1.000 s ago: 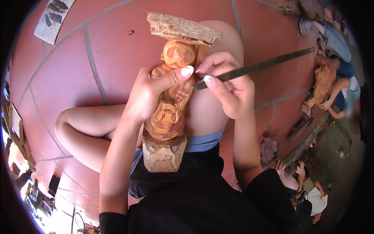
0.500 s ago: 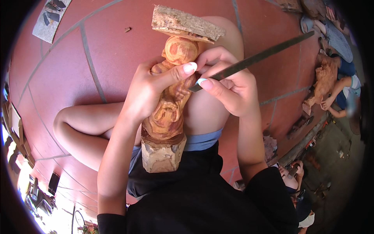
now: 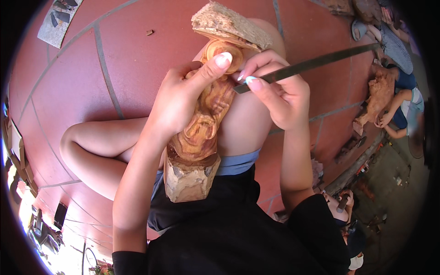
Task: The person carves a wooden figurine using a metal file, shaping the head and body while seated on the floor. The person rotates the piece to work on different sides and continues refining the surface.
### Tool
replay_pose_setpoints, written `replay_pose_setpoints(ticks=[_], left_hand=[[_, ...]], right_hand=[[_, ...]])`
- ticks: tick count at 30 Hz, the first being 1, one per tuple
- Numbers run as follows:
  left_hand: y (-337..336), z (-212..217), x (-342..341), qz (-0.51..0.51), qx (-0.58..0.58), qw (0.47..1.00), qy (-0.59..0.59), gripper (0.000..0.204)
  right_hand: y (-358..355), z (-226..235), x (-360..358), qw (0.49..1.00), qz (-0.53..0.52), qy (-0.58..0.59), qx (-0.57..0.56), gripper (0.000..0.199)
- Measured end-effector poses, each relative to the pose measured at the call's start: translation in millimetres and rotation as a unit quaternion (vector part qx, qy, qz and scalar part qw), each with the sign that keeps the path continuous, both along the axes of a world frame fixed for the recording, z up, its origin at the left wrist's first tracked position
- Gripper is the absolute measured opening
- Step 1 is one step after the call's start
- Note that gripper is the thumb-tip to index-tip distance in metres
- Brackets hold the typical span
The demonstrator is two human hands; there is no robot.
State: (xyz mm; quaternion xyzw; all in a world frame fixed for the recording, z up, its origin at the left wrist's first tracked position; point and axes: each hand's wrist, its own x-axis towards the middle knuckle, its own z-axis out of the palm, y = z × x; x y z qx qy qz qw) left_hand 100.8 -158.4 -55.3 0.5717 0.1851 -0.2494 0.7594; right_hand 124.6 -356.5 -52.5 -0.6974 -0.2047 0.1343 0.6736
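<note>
A carved wooden figure [image 3: 201,126] lies lengthwise over my lap, its blocky base [image 3: 188,181] against my shirt and a rough wooden slab [image 3: 229,26] at its far end. My left hand [image 3: 178,96] is wrapped round the figure's upper part, the thumb pressed on the rounded knob below the slab. The other left fingers are mostly hidden behind the wood. Between thumb and fingers, my right hand [image 3: 288,96] pinches a long, flat, dark metal file [image 3: 316,65]. Its near end is just right of the figure; the rest points to the far right.
Red floor tiles [image 3: 64,87] surround my folded legs. A pale sheet with dark pieces [image 3: 59,20] lies at the far left, and a small wood chip [image 3: 149,32] nearer. On the right, a person's hands [image 3: 384,120] rest at another reddish carving [image 3: 378,94]; another person sits lower right.
The figure's far end has tipped right and away from me. My left thumb has moved up onto the knob. My right hand has shifted slightly right and away with the file.
</note>
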Motion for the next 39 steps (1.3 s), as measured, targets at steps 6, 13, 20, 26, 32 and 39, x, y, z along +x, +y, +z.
replay_pose_setpoints(ticks=[6, 13, 20, 26, 32, 39], left_hand=[[-1, -5, 1, -0.012, -0.009, 1.000, 0.003, 0.070], [-5, -6, 2, 0.004, -0.018, 1.000, 0.006, 0.071], [-2, -14, 1, -0.015, 0.000, 1.000, -0.007, 0.073], [-5, -7, 2, -0.005, -0.023, 1.000, 0.005, 0.076], [-4, -12, 0, 0.001, 0.003, 1.000, 0.007, 0.079], [-4, -8, 2, -0.033, 0.063, 0.997, 0.009, 0.085]], right_hand=[[3, 9, 6, 0.990, 0.054, -0.112, -0.065, 0.004], [0, 6, 6, 0.995, 0.053, -0.083, -0.018, 0.004], [0, 9, -3, 0.997, -0.045, 0.039, 0.050, 0.007], [-2, 7, -3, 0.998, -0.035, -0.005, -0.042, 0.006], [4, 11, -4, 0.998, 0.011, -0.037, -0.044, 0.007], [5, 31, 2, 0.990, 0.029, -0.006, -0.135, 0.008]])
